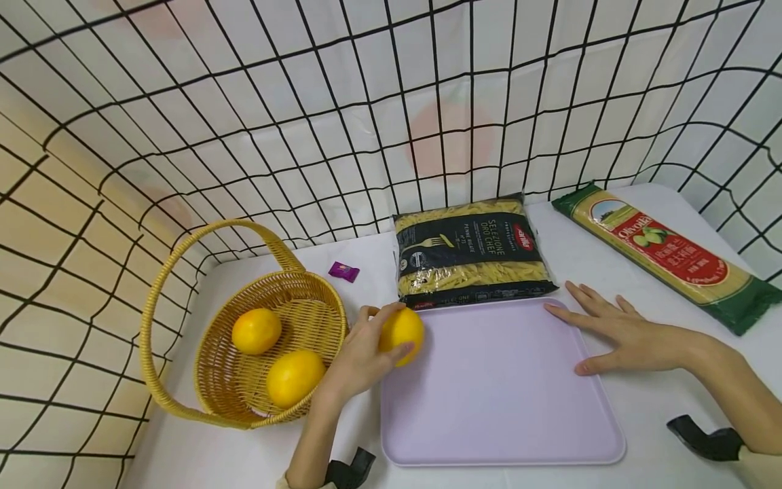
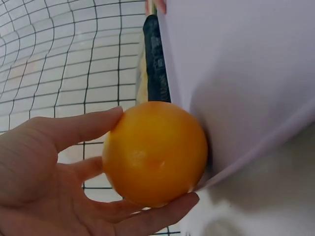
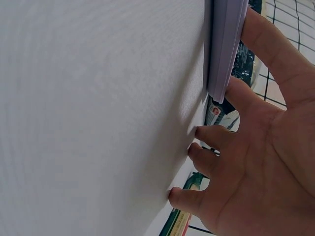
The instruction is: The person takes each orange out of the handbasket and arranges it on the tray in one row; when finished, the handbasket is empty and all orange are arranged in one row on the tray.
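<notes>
I count three yellow fruits (image 1: 404,335): one is in my left fingers (image 2: 91,129) and two are inside one basket (image 1: 305,319), near the left edge of the surface (image 1: 375,278). There is one lilac tray (image 1: 489,407). The pasta packages (image 1: 476,248) are two, one by the far edge, one toward the far right corner. Of small purple packets (image 1: 344,272) I count one.

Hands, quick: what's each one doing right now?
Left hand: holding a yellow fruit.
Right hand: open, touching the tray.
</notes>
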`<state>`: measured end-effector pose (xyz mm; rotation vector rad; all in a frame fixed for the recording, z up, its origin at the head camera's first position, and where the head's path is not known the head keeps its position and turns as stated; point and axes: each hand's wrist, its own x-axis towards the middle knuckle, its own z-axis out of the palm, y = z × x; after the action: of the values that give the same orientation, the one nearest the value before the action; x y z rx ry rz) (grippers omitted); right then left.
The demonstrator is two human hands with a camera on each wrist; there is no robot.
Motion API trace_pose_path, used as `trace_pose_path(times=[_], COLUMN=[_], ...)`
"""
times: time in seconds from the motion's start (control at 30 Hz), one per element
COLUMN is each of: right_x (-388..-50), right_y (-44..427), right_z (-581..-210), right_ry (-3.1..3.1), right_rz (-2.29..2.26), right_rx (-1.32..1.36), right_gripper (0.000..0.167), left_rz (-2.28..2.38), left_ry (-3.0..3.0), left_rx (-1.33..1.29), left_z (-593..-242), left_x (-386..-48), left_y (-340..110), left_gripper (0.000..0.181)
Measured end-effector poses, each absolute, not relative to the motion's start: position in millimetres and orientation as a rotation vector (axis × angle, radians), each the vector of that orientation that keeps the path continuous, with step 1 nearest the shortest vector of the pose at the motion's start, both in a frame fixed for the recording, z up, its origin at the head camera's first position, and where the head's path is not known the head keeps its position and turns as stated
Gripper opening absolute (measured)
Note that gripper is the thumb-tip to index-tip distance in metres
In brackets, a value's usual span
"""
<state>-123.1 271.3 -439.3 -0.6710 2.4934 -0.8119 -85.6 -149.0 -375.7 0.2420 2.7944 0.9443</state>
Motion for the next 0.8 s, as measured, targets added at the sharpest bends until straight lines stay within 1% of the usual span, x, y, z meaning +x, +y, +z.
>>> trace_pose_path(times=[0.1,0.23,0.33,0.5,0.67,0.8], right_x=[-123.6,-124.1,-123.8,-122.8,-122.8,-123.0], right_y=[271.0,270.9,271.1,271.7,271.7,272.2], right_z=[-439.7,-440.1,-440.0,-439.7,-440.0,-440.0], right_ry=[2.492,2.489,2.486,2.492,2.496,2.494], right_rz=[-0.81,-0.812,-0.816,-0.818,-0.812,-0.817], right_rx=[-0.664,-0.657,-0.657,-0.668,-0.674,-0.673], right_gripper=[0.095,0.095,0.095,0.096,0.096,0.095], left_rz=[0.936,0.953,0.963,0.994,1.004,0.986], left_ry=[2.791,2.771,2.759,2.751,2.774,2.784], left_rx=[0.226,0.295,0.337,0.279,0.183,0.163], left_z=[-374.8,-373.6,-373.3,-373.1,-373.7,-373.4], left_x=[-84.5,-83.9,-84.4,-85.2,-84.9,-84.2], left_y=[-150.8,-154.9,-155.9,-153.5,-149.9,-148.9], left_gripper=[0.062,0.065,0.063,0.059,0.059,0.06])
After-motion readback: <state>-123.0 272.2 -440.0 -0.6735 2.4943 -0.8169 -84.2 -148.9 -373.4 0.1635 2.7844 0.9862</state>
